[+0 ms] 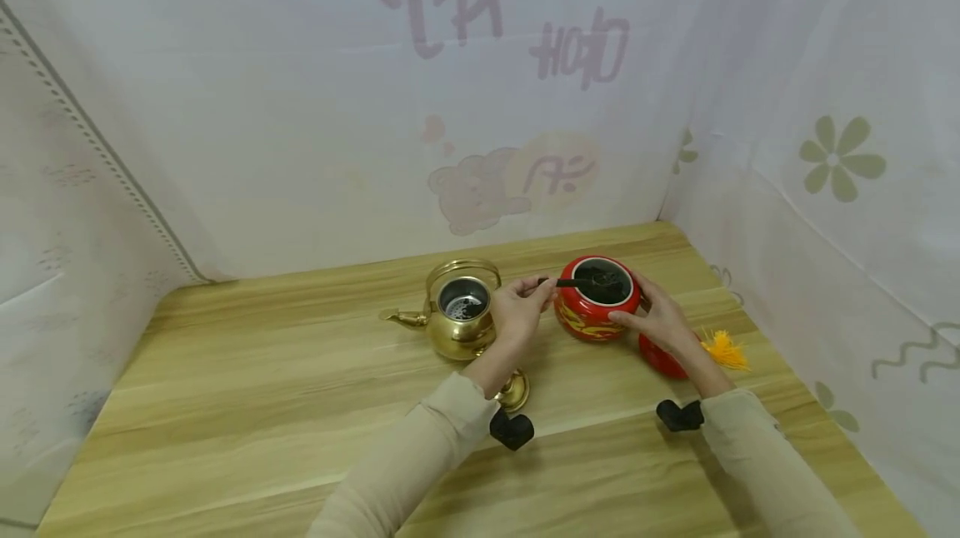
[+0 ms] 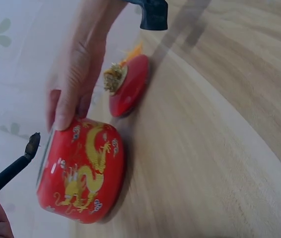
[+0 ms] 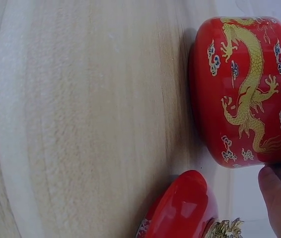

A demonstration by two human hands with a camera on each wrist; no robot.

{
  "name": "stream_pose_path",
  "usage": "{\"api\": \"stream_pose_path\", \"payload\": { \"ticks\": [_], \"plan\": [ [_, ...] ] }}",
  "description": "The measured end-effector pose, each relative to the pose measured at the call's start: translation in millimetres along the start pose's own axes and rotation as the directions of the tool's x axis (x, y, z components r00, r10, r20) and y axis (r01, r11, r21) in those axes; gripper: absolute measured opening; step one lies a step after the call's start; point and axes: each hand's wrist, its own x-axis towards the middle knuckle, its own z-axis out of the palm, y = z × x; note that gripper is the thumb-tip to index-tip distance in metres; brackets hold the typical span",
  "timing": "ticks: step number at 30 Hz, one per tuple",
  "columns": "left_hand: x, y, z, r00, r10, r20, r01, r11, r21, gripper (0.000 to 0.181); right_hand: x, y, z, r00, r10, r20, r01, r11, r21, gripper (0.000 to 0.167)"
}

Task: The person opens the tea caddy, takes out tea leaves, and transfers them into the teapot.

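My left hand (image 1: 519,306) pinches the handle of a slim black scoop (image 1: 568,282), whose far end is over the open mouth of a red jar (image 1: 592,326). In the left wrist view, dark leafy bits sit on the scoop's tip (image 2: 32,147), just outside the rim. Gold dragons decorate the jar, and dark contents show inside it. With thumb and fingers spread around the jar's right side, my right hand (image 1: 660,320) holds it upright on the table. A lidless brass teapot (image 1: 454,341) stands left of my left hand, its spout pointing left.
Behind my left wrist lies a small round brass lid (image 1: 514,393), partly hidden. The jar's red lid (image 1: 663,357) rests under my right wrist, with a yellow tassel (image 1: 724,351) beside it. Printed cloth (image 1: 337,188) hangs around the wooden table (image 1: 247,388).
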Motion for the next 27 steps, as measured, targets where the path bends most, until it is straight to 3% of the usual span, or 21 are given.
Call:
{"api": "stream_pose_path", "payload": {
  "ticks": [8, 18, 27],
  "plan": [
    [-8.7, 11.8, -8.3, 1.000, -0.021, 0.011, 0.022, 0.998, -0.063, 0.018, 1.2, 2, -1, 1.000, -0.002, 0.008, 0.002, 0.999, -0.033, 0.091],
    [-20.4, 22.6, -17.5, 1.000, -0.012, 0.022, 0.014, 0.998, -0.067, 0.025, 1.1, 1, -2, 1.000, -0.014, 0.028, 0.016, 0.998, -0.056, 0.091],
    [-31.3, 34.2, -29.3, 0.998, -0.004, 0.065, 0.010, 0.996, -0.085, 0.020, 1.4, 1, -3, 0.999, -0.021, 0.027, 0.022, 0.998, -0.054, 0.091]
  ]
}}
